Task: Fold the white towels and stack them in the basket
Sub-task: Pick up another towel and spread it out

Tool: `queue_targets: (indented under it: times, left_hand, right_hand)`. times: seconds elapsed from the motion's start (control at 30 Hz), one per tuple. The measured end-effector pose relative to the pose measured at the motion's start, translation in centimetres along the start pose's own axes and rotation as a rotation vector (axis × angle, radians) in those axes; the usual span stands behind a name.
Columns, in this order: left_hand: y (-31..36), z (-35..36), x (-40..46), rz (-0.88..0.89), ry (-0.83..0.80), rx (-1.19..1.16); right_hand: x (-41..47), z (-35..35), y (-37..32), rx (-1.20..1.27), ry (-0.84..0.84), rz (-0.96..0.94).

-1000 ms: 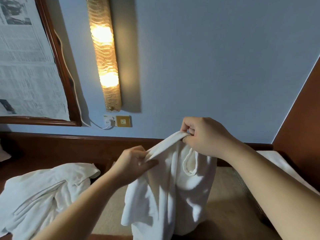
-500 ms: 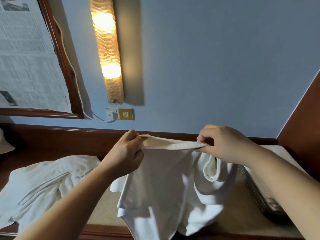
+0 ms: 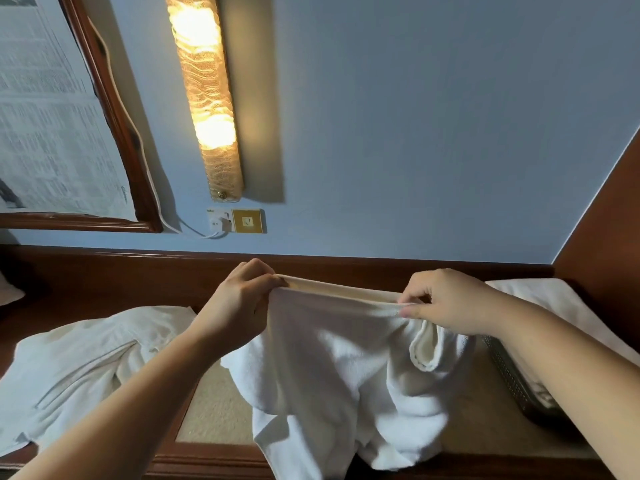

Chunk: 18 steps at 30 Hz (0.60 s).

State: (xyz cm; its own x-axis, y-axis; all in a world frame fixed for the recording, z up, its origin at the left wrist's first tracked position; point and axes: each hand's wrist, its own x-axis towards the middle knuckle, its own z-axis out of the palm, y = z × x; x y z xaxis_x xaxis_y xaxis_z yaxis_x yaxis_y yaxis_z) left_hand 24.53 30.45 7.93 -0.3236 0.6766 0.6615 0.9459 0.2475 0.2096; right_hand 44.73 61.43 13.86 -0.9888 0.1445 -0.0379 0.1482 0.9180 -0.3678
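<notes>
A white terry-cloth towel (image 3: 332, 368) is held up over the beige-topped, dark-wood-framed table (image 3: 214, 410), its upper hem stretched between both hands. The hem's left end is gripped by the curled fingers of the left hand (image 3: 239, 303); the right end is pinched by the right hand (image 3: 446, 303). A dark mesh basket (image 3: 512, 379) with folded white cloth in it is seen at the right, and a crumpled white towel pile (image 3: 86, 365) lies at the left.

A hotel-like bedroom: wall lamp (image 3: 207, 98), framed mirror (image 3: 114, 109), wooden ledge (image 3: 104, 268).
</notes>
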Motion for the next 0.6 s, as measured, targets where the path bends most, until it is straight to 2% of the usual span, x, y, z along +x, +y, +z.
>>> queue_targets:
  times: [0.13, 0.3, 0.43, 0.53, 0.6]
  left_hand:
    - [0.5, 0.3, -0.2, 0.064, -0.021, 0.043]
    - [-1.0, 0.7, -0.6, 0.128, -0.061, 0.139]
    - [-2.9, 1.4, -1.9, 0.115, -0.117, 0.13]
    - [-5.2, 2.0, -3.5, 0.087, -0.197, 0.121]
    - [-6.5, 2.2, -4.8, 0.003, -0.232, 0.077]
  right_hand:
    - [0.5, 0.4, 1.0, -0.118, -0.01, 0.066]
    - [0.5, 0.2, 1.3, -0.219, 0.147, 0.101]
    - [0.3, 0.1, 0.9, -0.178, 0.217, 0.038]
    - [0.1, 0.0, 0.3, -0.178, 0.189, 0.016]
    - [0.0, 0.0, 0.0, -0.16, 0.164, 0.027]
